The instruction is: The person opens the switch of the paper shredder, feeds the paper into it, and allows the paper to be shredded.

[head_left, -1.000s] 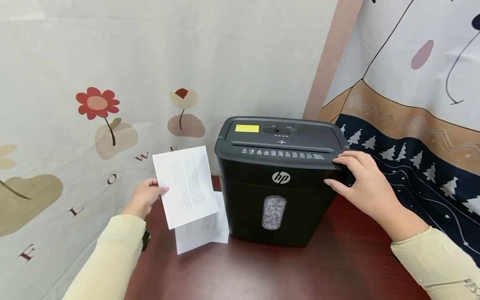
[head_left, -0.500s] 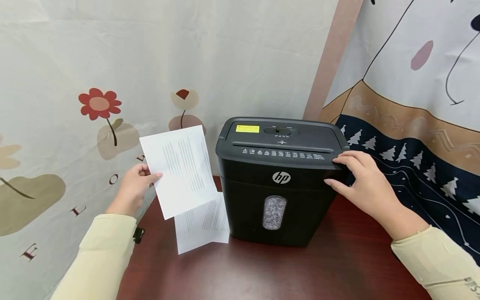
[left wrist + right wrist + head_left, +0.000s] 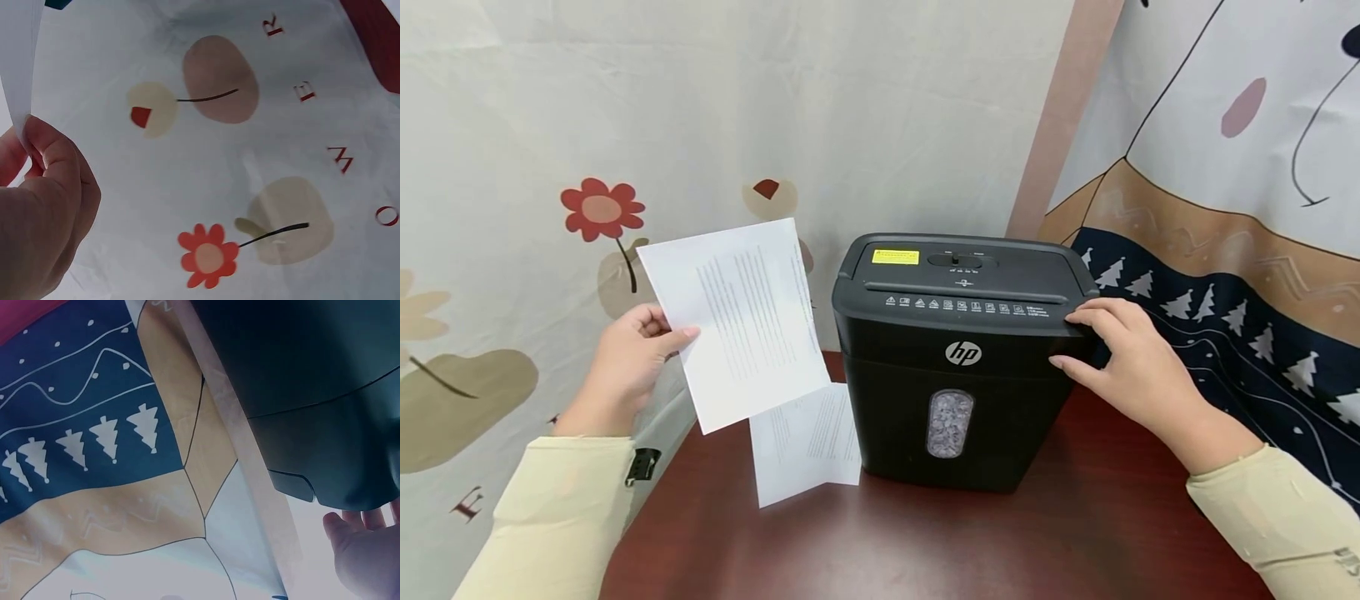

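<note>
Left of shredder, sheet seemingly pinched

- Left hand: raised at the left, thumb and fingers in a pinching grip, forearm sleeved.
- Right hand: reached forward, fingers spread and gently bent, palm facing left.

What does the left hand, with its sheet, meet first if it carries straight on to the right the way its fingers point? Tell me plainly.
Probably the shredder. The left hand pinches the sheet by its left edge; the sheet's right edge lies close to the shredder's left side, so paper would likely touch first. Depth is unclear.
</note>
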{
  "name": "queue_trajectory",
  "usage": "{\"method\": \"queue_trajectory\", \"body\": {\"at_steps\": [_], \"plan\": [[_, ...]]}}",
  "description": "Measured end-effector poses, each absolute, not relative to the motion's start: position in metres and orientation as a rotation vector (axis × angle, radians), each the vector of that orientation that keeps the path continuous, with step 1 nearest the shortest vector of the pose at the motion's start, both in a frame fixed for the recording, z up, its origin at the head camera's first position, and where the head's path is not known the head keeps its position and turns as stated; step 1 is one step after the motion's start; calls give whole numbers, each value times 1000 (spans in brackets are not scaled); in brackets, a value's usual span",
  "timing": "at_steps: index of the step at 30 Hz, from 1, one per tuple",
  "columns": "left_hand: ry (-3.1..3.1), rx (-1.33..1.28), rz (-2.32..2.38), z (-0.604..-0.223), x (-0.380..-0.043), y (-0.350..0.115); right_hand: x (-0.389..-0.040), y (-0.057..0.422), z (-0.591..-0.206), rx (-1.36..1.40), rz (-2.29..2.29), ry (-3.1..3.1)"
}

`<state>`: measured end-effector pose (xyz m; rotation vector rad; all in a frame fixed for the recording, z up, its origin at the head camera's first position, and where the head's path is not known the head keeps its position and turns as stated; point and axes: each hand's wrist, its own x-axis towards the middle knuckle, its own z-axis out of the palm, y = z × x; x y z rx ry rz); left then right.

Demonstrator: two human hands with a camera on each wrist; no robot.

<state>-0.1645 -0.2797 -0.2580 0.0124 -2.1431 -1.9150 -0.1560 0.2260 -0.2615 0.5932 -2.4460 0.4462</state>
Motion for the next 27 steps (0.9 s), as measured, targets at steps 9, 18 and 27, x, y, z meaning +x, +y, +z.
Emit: {"method": "queue_trajectory", "body": {"at_steps": [9, 18, 27], "plan": [[-2050, -137, -2014, -240, -153, -272, -155, 226, -257, 588, 429, -2477], [-2014, -273, -2086, -225, -147, -262, -151, 225, -244, 585, 451, -2480], [-2023, -366, -2081, -208, -152, -234, -150, 221, -230, 605, 462, -2463]]}}
